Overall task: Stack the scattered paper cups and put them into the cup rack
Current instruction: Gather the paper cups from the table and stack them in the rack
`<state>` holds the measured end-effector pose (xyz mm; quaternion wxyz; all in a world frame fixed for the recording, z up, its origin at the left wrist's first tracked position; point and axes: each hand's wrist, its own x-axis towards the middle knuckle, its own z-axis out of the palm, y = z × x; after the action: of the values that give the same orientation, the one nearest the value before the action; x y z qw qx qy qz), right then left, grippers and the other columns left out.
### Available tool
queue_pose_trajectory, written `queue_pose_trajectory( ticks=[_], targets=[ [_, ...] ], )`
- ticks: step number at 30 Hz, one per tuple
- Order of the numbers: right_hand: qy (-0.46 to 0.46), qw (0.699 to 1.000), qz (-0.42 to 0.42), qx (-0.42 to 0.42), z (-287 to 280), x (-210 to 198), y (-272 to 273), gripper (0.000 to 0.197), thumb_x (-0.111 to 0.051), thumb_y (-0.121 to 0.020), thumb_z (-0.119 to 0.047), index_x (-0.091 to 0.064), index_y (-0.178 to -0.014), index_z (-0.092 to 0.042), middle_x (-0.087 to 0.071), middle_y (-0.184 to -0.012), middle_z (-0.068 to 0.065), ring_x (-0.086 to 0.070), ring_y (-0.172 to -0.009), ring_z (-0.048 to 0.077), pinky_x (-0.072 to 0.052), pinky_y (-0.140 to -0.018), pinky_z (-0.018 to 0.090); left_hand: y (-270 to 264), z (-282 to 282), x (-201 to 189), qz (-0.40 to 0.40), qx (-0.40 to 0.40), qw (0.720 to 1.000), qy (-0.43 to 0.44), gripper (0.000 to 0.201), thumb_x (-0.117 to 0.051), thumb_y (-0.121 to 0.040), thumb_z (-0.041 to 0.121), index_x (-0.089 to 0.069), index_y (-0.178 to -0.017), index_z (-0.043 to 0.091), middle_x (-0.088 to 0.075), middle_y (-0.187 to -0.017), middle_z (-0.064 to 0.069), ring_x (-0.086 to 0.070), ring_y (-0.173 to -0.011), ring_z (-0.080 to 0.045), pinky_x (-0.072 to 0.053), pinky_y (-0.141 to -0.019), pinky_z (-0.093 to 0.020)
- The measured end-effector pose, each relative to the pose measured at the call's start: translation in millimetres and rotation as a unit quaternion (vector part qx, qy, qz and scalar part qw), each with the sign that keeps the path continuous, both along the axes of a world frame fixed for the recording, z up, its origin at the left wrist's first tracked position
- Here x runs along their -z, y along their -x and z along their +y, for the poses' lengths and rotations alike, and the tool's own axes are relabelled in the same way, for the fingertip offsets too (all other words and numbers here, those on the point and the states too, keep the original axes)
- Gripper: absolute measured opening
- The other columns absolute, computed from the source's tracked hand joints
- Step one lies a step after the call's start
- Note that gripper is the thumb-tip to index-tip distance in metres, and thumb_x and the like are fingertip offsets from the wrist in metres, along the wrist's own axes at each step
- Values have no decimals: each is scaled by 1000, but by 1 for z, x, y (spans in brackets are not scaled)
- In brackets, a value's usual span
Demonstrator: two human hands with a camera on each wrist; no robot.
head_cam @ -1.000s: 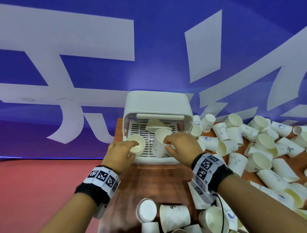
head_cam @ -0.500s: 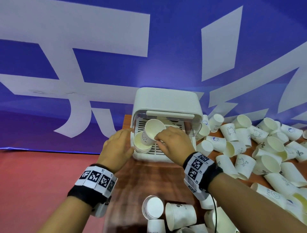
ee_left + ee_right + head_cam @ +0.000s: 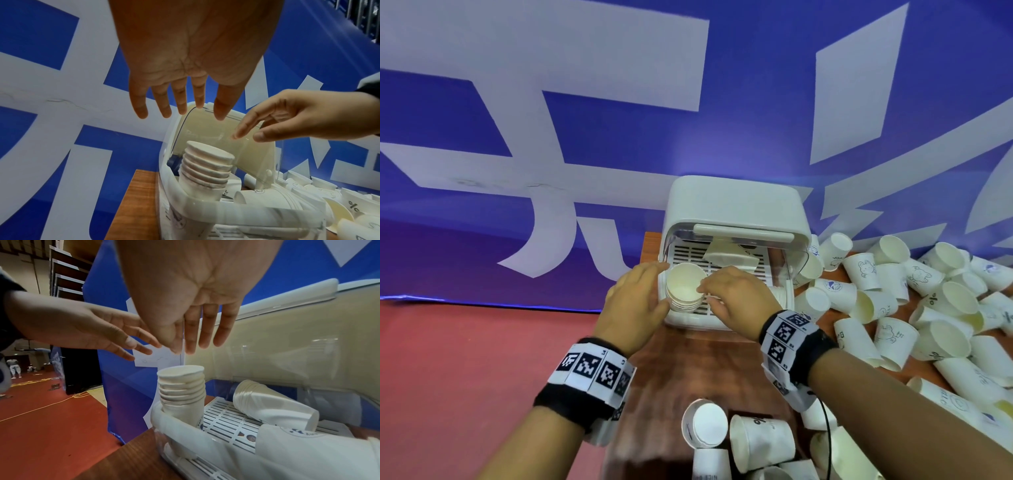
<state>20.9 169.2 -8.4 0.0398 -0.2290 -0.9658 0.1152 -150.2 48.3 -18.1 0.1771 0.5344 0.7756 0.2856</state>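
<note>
Left grip: your left hand (image 3: 191, 53) is released, fingers straight and spread, holding nothing; it hovers above and to the left of the stack of paper cups (image 3: 205, 168).
Right grip: your right hand (image 3: 185, 288) is also released, its fingertips (image 3: 190, 347) hanging just above the stack's top rim; the wrist views show a gap, so it is apart from the cup.
Stack position: the stack of paper cups stands in the front left corner of the cup rack (image 3: 736, 205), between your two hands in the head view, inside the rack's low front wall.
Stack axis: its long axis is near upright, leaning slightly, mouths up; several rolled rims show nested one under another.
Second stack: a lying cup stack (image 3: 273, 404) rests on its side on the rack's slotted floor (image 3: 226, 420), mouth towards the back left, well apart from your grips.
Rack: white, with a clear lid raised over the back.
Loose cups: scattered paper cups (image 3: 914, 308) lie on the worktop (image 3: 709, 373) to the right of the rack, and a few more near you.
Writing: some loose cups carry a "%" mark and small cartoon animals; other print is too small to read.
Backdrop: blue banner (image 3: 756, 85) with large white shapes behind the rack.
</note>
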Motion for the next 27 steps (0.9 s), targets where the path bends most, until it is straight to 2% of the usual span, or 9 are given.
queue_pose_trajectory(
  ticks=[3, 9, 14, 18, 21, 23, 27],
  targets=[
    [4, 1000, -16, 19, 3, -4, -11, 24, -54, -89, -19, -66, -110, -18, -66, -113, -1, -56, -108, 23, -46, -90, 37, -3, -3, 1, 1, 5, 1000, 7, 52, -65, -81, 20, -47, -129, 27, -47, -135, 8, -43, -123, -18, -37, -102, -43],
    [37, 992, -44, 108, 4, -12, -56, 24, -50, -93, -26, -63, -112, -23, -62, -120, -4, -51, -114, 18, -40, -94, 31, -31, -5, -6, 13, 52, 998, 26, 35, -60, -87, 25, -54, -121, 27, -55, -126, 9, -46, -118, -17, -31, -98, -34],
    [85, 973, -71, 200, -5, -2, -107, 24, -52, -91, -26, -63, -113, -25, -61, -119, -3, -51, -112, 16, -41, -92, 30, -63, -4, -1, -16, 110, 993, 34, 31, -58, -88, 25, -56, -119, 26, -58, -123, 7, -50, -115, -16, -39, -101, -39],
    [99, 968, -93, 211, -9, 1, -146, 21, -51, -92, -25, -66, -107, -19, -64, -109, 2, -57, -102, 21, -45, -83, 32, -101, -9, 7, -26, 154, 987, 38, 30, -58, -86, 28, -58, -116, 23, -61, -119, 4, -54, -111, -16, -42, -98, -40],
    [115, 960, -120, 224, -7, 4, -176, 20, -49, -91, -27, -63, -101, -15, -64, -103, 4, -57, -97, 22, -45, -78, 32, -130, -12, 16, -28, 194, 979, 57, 42, -47, -80, 40, -61, -114, 20, -64, -115, 1, -59, -106, -20, -46, -92, -40],
    [124, 958, -131, 222, -2, 8, -196, 19, -49, -91, -28, -60, -102, -17, -63, -103, 2, -57, -96, 20, -45, -77, 30, -151, -6, 23, -19, 201, 976, 76, 45, -43, -78, 43, -60, -114, 22, -63, -116, 3, -58, -107, -19, -46, -93, -38],
    [150, 955, -127, 222, 4, 16, -236, 23, -52, -91, -28, -59, -112, -27, -62, -111, -6, -56, -106, 15, -47, -87, 33, -196, 15, 28, 20, 217, 966, 139, 40, -50, -84, 37, -52, -124, 27, -55, -126, 6, -50, -117, -18, -41, -97, -35]
  ],
)
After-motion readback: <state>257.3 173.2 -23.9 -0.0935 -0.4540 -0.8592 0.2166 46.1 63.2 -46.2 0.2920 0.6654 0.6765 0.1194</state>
